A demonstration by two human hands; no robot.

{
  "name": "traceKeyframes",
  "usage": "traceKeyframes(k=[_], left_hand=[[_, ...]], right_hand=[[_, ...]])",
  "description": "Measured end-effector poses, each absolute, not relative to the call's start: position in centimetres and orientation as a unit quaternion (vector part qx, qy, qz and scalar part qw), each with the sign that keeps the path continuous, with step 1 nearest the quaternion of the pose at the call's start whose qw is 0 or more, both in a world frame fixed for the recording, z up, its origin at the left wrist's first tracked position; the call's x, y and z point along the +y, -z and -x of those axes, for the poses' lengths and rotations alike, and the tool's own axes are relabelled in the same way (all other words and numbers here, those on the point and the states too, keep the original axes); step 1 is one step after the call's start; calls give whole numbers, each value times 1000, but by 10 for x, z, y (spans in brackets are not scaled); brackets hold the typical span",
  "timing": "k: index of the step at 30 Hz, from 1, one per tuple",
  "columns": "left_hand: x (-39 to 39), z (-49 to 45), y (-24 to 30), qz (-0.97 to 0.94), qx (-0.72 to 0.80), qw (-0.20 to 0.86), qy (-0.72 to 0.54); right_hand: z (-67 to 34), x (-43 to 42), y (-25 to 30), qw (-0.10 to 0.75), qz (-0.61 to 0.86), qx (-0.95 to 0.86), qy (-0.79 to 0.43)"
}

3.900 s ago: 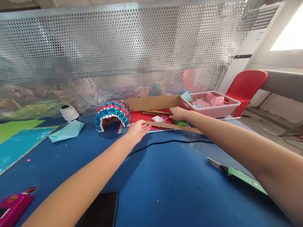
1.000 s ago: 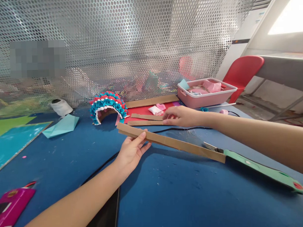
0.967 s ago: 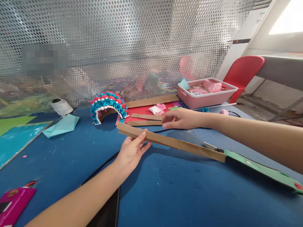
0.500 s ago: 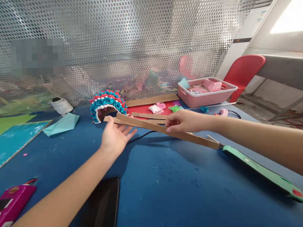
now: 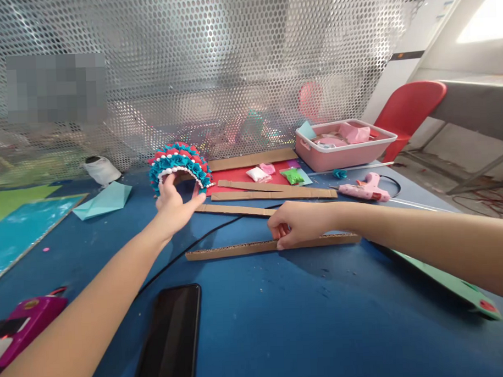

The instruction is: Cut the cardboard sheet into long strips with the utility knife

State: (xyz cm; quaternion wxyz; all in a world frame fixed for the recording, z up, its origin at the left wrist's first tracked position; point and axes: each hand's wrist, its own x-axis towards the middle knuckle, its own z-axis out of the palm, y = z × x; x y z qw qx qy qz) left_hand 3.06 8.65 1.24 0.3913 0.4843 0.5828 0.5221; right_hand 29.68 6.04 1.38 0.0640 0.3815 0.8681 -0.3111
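Fingers (image 5: 281, 233) of the right hand (image 5: 298, 222) are curling almost closed, pinching the cardboard strip (image 5: 232, 248), which is lying flat on the table (image 5: 305, 318) near its middle; the left hand (image 5: 173, 206) is spreading loosely open, thumb touching the inner rim of the paper-flower arch (image 5: 180, 159) at far left, gripping nothing; seemingly the strip is set down and the arch not yet lifted; more strips (image 5: 272, 195) are lying beyond.

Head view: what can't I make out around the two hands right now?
All head view.
- Left hand at the paper arch: grip hidden by the hand's own back.
- Cardboard strip: middle covered by the right hand pinching it.
- Green cutter: blade end behind the right forearm.
- Phone: cut by the bottom edge.
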Motion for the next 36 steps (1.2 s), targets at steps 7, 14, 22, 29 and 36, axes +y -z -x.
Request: traceKeyframes(k=[7,14,22,29,36], left_hand=[[45,-43,-29,-821,509,253,-54],[39,-47,-20,-838,507,203,-18],[36,-49,-22,-833,518,193,-6],[35,-51,-26,-832,518,198,8],[34,-51,-28,-838,513,179,48]], right_hand=[[-296,60,-12,55,-397,860,316],[-334,51,-26,9,-410,869,276],[-398,36,-27,92,-520,814,243],[-396,25,-23,97,-533,796,270],[-399,27,-24,121,-518,804,265]])
